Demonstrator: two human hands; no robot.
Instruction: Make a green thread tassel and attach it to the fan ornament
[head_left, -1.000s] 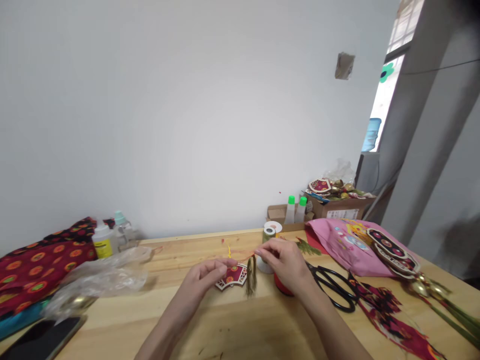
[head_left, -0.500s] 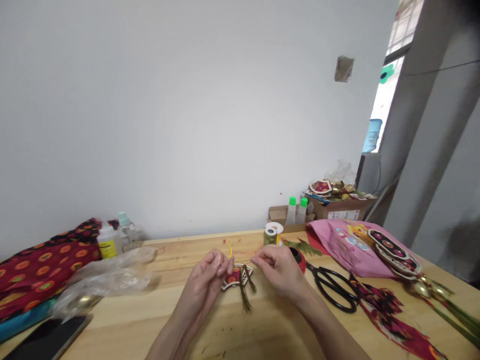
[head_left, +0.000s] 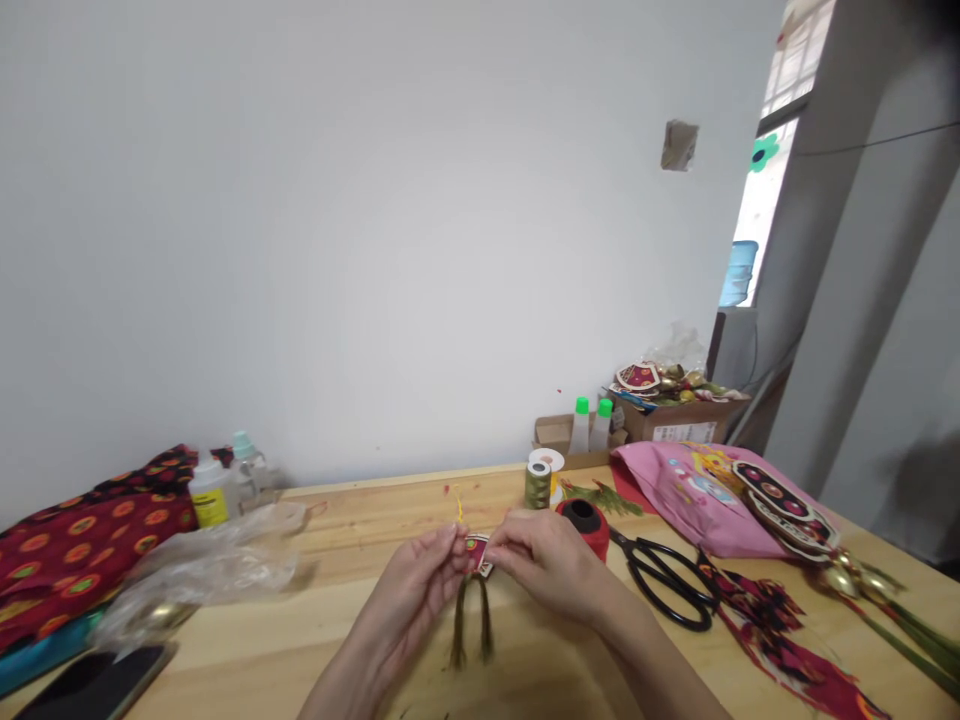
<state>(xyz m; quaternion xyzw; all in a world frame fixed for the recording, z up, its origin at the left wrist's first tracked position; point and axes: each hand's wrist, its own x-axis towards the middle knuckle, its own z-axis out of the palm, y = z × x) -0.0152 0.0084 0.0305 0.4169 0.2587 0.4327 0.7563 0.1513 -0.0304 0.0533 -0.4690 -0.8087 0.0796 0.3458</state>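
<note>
A small fan-shaped pendant (head_left: 478, 548), dark red with a pale border, is between my two hands above the table. My left hand (head_left: 424, 580) is closed at its left side, with a yellow cord loop (head_left: 459, 505) rising from the fingertips. At the pendant's right edge, the thumb and fingers of my right hand (head_left: 547, 560) are pinched together; any thread inside that pinch is too small to make out. Two olive-green tassels (head_left: 486, 625) hang side by side below the pendant, their upper ends partly hidden by the fingers.
Right of my hands are a green thread spool (head_left: 538, 485), a red thread cone (head_left: 589, 530), black scissors (head_left: 667, 580) and a pink bag (head_left: 675, 500). Small bottles (head_left: 580, 428) stand behind. Left lie patterned red cloth (head_left: 90, 550), a plastic bag (head_left: 217, 560) and a phone (head_left: 97, 685).
My hands have come closer together, the right one shifting left to the pendant's edge. The tassels, bunched at the right before, now hang apart and further left.
</note>
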